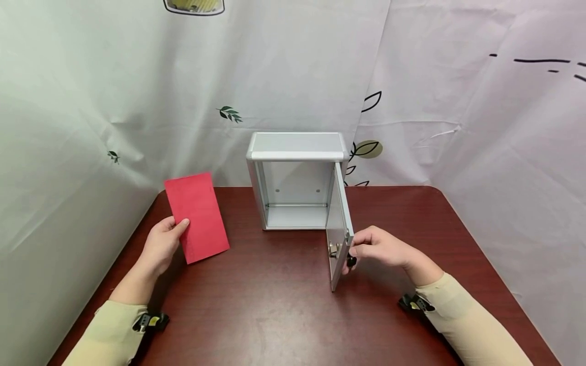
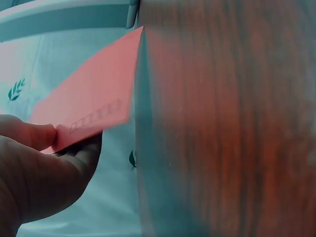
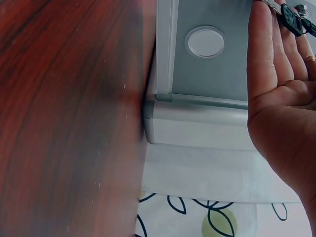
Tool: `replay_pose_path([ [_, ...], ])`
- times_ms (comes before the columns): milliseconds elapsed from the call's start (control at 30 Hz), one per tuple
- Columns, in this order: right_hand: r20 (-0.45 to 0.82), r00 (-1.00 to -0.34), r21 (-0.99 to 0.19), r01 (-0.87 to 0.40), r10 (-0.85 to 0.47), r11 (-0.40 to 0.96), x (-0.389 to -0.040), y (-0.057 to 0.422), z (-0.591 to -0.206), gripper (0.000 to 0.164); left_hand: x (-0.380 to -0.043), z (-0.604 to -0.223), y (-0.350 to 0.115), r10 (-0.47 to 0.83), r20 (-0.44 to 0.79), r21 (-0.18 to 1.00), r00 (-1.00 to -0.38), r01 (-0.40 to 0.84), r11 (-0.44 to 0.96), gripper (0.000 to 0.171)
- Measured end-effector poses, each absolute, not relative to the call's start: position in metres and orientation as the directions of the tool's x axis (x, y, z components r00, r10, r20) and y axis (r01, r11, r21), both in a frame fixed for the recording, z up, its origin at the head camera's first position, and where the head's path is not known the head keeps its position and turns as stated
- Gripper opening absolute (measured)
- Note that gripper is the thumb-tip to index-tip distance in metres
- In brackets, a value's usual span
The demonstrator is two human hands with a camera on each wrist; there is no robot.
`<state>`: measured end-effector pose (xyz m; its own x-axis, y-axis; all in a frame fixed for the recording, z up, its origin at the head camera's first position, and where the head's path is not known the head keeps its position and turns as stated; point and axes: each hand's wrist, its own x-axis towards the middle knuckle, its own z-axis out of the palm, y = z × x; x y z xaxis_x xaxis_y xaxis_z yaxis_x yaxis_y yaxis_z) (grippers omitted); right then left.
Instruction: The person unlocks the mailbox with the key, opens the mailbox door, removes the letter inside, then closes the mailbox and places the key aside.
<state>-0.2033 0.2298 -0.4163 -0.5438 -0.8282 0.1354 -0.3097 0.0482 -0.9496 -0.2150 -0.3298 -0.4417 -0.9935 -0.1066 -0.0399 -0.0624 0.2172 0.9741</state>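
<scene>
In the head view, my left hand (image 1: 162, 243) holds a red envelope (image 1: 198, 216) by its left edge, thumb on the face. The left wrist view shows the envelope (image 2: 94, 84) tilted above the table, with a row of small printed boxes. A silver metal box (image 1: 297, 147) stands upright with its door (image 1: 340, 213) swung wide; its interior looks bare. At the door's outer face, my right hand (image 1: 382, 246) has thumb and index finger at a black-headed key (image 1: 351, 261). In the right wrist view, a key (image 3: 290, 19) hangs before the straight lower fingers; thumb and index are out of frame.
The box sits near the back edge of a dark red wooden table (image 1: 256, 305). White printed cloth (image 1: 297, 66) closes off the back and both sides. A dark wrist mount (image 1: 415, 303) is strapped to the right forearm, another (image 1: 151, 322) to the left.
</scene>
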Motion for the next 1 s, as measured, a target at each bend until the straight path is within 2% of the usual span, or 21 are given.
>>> replay_pose_path([
  [133, 0.130, -0.548, -0.948, -0.312, -0.826, 0.058, -0.203, 0.230, -0.416, 0.026, -0.221, -0.446, -0.337, -0.072, -0.090, 0.980, -0.993, -0.101, 0.172, 0.033],
  [367, 0.135, -0.555, -0.943, -0.327, -0.821, 0.067, -0.202, 0.230, -0.415, 0.026, -0.224, -0.446, -0.342, -0.037, -0.151, 0.957, -0.988, -0.156, 0.246, 0.041],
  [500, 0.140, -0.559, -0.939, -0.337, -0.817, 0.070, -0.203, 0.230, -0.415, 0.027, -0.227, -0.449, -0.344, -0.025, -0.172, 0.954, -0.985, -0.173, 0.244, 0.039],
  [1000, 0.141, -0.546, -0.941, -0.333, -0.826, 0.059, -0.204, 0.230, -0.416, 0.025, -0.225, -0.447, -0.347, 0.017, -0.220, 0.947, -0.975, -0.209, 0.245, 0.050],
])
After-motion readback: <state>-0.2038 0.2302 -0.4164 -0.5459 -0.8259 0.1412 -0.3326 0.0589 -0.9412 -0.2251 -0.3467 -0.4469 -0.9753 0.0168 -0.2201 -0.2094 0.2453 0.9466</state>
